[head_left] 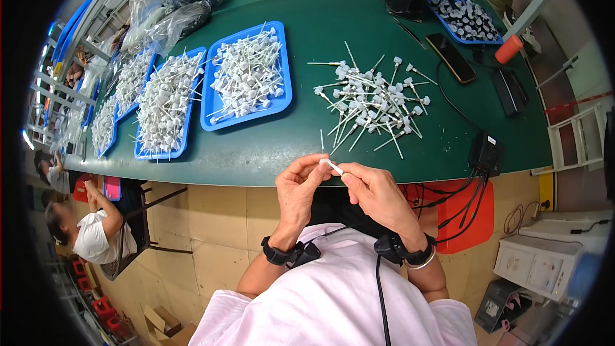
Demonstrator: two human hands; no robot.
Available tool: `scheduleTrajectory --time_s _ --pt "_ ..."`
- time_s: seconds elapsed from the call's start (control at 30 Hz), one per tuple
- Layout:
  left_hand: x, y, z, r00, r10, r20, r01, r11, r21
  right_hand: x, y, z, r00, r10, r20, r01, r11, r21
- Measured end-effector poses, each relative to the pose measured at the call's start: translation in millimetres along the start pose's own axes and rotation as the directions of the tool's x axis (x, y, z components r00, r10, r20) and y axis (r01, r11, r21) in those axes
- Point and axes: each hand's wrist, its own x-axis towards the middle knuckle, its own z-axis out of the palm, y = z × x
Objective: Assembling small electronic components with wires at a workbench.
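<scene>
My left hand (298, 195) is at the table's near edge, thumb and forefinger pinched on the end of a small white capped stick (334, 167). From the other side my right hand (383, 197) grips the same piece between thumb and fingers. The fingertips partly cover it, so its exact shape is hard to make out. Just beyond the hands lies a loose pile of similar white capped sticks (377, 101), thin stems pointing every way. One thin white stem (321, 140) stands out close to my left fingertips.
Blue trays (286, 90) heaped with white capped sticks line the green table (307, 32) on the left. At the right lie a phone (451, 57), a black box with cables (485, 154) and a blue tray of black-and-white parts (466, 19). A seated person (99, 234) is at far left.
</scene>
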Motion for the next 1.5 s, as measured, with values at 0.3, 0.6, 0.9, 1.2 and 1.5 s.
scheduleTrajectory --time_s 0.3,0.6,0.9,1.2,1.5 --pt "2.1 2.3 0.5 1.0 -0.018 -0.022 0.018 1.0 -0.024 -7.6 -5.8 -3.5 0.997 -0.038 -0.06 0.037 0.999 -0.009" --pt "5.5 1.1 -3.1 1.0 -0.018 0.0 0.018 1.0 0.004 -6.6 -5.3 -2.4 0.998 -0.039 -0.053 0.037 0.998 -0.043" --pt "10.7 17.2 3.4 0.987 -0.126 0.104 0.126 0.992 0.002 -6.5 0.9 -4.8 0.984 -0.116 -0.134 0.099 0.987 -0.124" --pt "13.2 16.3 3.4 0.988 -0.093 0.125 0.09 0.996 0.027 -6.7 -2.6 -3.1 0.981 -0.129 -0.142 0.102 0.979 -0.179" --pt "14.2 24.9 8.4 0.968 -0.209 0.138 0.206 0.978 0.038 -7.4 1.4 -7.7 0.976 -0.104 -0.192 0.069 0.981 -0.18"
